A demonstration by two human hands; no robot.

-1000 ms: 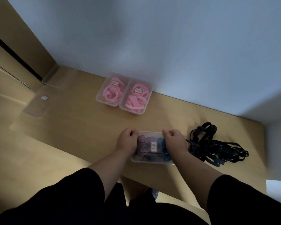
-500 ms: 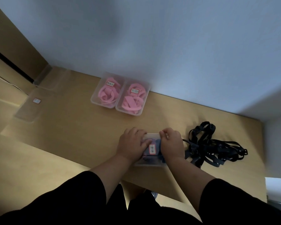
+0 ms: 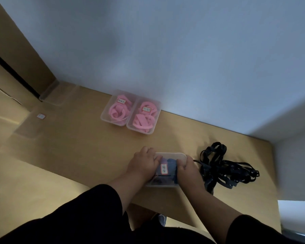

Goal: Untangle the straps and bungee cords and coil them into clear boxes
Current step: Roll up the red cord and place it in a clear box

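From my head camera, I am pressing my left hand (image 3: 144, 164) and right hand (image 3: 187, 169) down on the lid of the clear box (image 3: 167, 184) near the table's (image 3: 77, 147) front edge, fingers lying flat, gripping nothing. Black straps (image 3: 225, 171) are lying tangled just right of it. 2 boxes of pink straps (image 3: 130, 114) are sitting by the wall.

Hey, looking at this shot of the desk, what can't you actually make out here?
- Head view: the near box sits under the left hand and right hand, which cover most of its contents.
- Labels on the pink boxes are too small and blurred to read.
- The black straps are a dark tangle; how many cannot be counted.
- The clear lids at left are faint, with unclear outlines.
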